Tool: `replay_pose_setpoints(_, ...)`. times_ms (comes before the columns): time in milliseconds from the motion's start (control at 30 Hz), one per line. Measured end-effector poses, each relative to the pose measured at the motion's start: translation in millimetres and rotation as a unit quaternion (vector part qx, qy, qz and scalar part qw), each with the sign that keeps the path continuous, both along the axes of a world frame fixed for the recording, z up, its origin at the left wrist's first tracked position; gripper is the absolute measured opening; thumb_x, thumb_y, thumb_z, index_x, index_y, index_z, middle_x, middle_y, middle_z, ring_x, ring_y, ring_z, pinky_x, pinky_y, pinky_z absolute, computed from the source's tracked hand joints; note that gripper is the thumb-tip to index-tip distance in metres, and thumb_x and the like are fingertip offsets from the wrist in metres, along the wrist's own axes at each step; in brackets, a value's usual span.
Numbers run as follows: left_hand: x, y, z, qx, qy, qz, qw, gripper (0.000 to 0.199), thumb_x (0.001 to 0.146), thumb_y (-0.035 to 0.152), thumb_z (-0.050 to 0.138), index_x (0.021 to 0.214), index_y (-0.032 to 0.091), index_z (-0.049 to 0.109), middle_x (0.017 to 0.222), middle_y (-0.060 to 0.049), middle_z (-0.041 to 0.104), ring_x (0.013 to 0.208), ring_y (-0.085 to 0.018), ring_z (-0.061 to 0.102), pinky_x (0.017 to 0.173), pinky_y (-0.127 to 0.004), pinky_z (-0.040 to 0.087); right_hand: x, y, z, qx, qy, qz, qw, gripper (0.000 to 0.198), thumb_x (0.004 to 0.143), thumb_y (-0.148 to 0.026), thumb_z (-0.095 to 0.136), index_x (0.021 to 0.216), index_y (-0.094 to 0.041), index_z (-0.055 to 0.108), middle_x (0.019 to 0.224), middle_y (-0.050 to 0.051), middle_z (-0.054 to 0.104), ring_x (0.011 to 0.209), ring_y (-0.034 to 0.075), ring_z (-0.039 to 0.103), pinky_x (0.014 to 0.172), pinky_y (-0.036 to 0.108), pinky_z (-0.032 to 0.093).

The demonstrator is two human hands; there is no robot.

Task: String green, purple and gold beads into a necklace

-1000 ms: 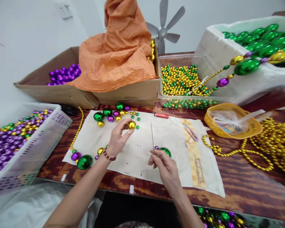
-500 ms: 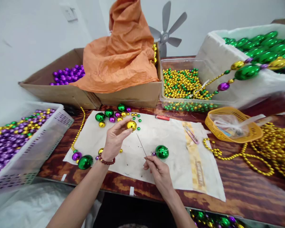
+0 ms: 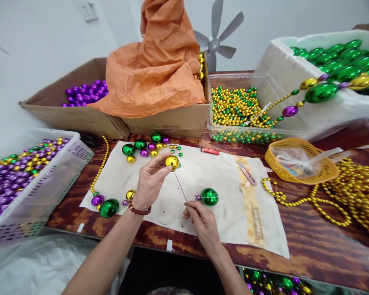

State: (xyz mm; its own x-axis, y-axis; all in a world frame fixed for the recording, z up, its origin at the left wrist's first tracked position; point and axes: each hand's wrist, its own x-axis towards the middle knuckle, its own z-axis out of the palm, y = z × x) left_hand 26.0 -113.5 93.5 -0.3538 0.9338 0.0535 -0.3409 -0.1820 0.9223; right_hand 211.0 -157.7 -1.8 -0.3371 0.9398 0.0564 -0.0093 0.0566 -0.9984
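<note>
Between the fingertips of my left hand (image 3: 152, 180) is a large gold bead (image 3: 171, 163), held above the white cloth. My right hand (image 3: 203, 223) pinches a long thin needle (image 3: 181, 187), whose tip points up at the underside of that bead. The tip seems to meet the bead, but I cannot tell whether it is inside the hole. A large green bead (image 3: 209, 196) lies on the cloth beyond my right hand, a pale thread across it and a small purple bead (image 3: 198, 197) at its left. Loose green, purple and gold beads (image 3: 140, 144) sit beyond my left hand.
Cardboard boxes (image 3: 169, 121) with an orange cloth (image 3: 153, 78) stand behind. A white basket (image 3: 70, 176) of beads is at left. Small scissors (image 3: 247, 174) and a red tube (image 3: 210, 151) lie on the white cloth (image 3: 221, 221). A yellow basket (image 3: 313, 178) and gold bead strands (image 3: 353, 192) are at right.
The needle tip has come up to the gold bead, where a gap showed before. My right hand has shifted slightly left. My left hand keeps its hold on the bead.
</note>
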Motion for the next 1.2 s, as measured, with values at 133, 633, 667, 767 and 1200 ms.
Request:
replay_pose_setpoints(133, 1, -1, 0.9, 0.000, -0.004, -0.002, 1.000, 0.035, 0.070, 0.028, 0.086, 0.104, 0.024, 0.080, 0.108, -0.006, 0.076, 0.095, -0.018, 0.069, 0.089, -0.033, 0.058, -1, 0, -1, -0.007, 0.002, 0.000, 1.000, 0.019, 0.099, -0.029, 0.054, 0.098, -0.019, 0.071, 0.073, 0.002, 0.071, 0.063, 0.015, 0.070, 0.057, 0.023, 0.053)
replay_pose_setpoints(633, 18, -23, -14.2, -0.022, 0.034, -0.044, 0.998, 0.035, 0.077, 0.024, 0.083, 0.111, 0.028, 0.078, 0.114, -0.004, 0.076, 0.101, -0.017, 0.069, 0.091, -0.027, 0.056, -12, -2, 2, 0.019, 0.037, -0.046, 0.998, 0.015, 0.100, -0.025, 0.054, 0.098, -0.020, 0.068, 0.074, 0.001, 0.073, 0.065, 0.013, 0.069, 0.059, 0.022, 0.053)
replay_pose_setpoints(667, 20, -25, -16.1, -0.023, 0.039, -0.048, 0.998, 0.035, 0.078, 0.024, 0.082, 0.113, 0.028, 0.077, 0.116, -0.005, 0.075, 0.102, -0.017, 0.069, 0.092, -0.028, 0.056, -13, -2, 3, 0.020, 0.039, -0.048, 0.998, 0.015, 0.100, -0.024, 0.054, 0.098, -0.020, 0.068, 0.074, 0.001, 0.073, 0.065, 0.013, 0.069, 0.059, 0.022, 0.052)
replay_pose_setpoints(767, 25, -29, -22.0, -0.025, 0.052, -0.050, 0.997, 0.035, 0.080, 0.024, 0.080, 0.114, 0.026, 0.076, 0.119, -0.006, 0.074, 0.104, -0.019, 0.069, 0.092, -0.030, 0.056, -16, -1, 4, 0.019, 0.045, -0.052, 0.997, 0.014, 0.099, -0.024, 0.055, 0.097, -0.020, 0.068, 0.073, 0.001, 0.073, 0.064, 0.013, 0.069, 0.058, 0.022, 0.052)
replay_pose_setpoints(1200, -12, 6, -49.2, -0.098, 0.447, -0.067, 0.887, 0.027, 0.096, 0.034, 0.054, 0.111, 0.020, 0.072, 0.114, -0.012, 0.073, 0.108, -0.027, 0.065, 0.099, -0.044, 0.047, -8, 1, 0, -0.052, 0.046, -0.037, 0.997, 0.020, 0.097, -0.033, 0.053, 0.105, -0.018, 0.064, 0.080, 0.003, 0.071, 0.056, 0.012, 0.066, 0.052, 0.024, 0.049)
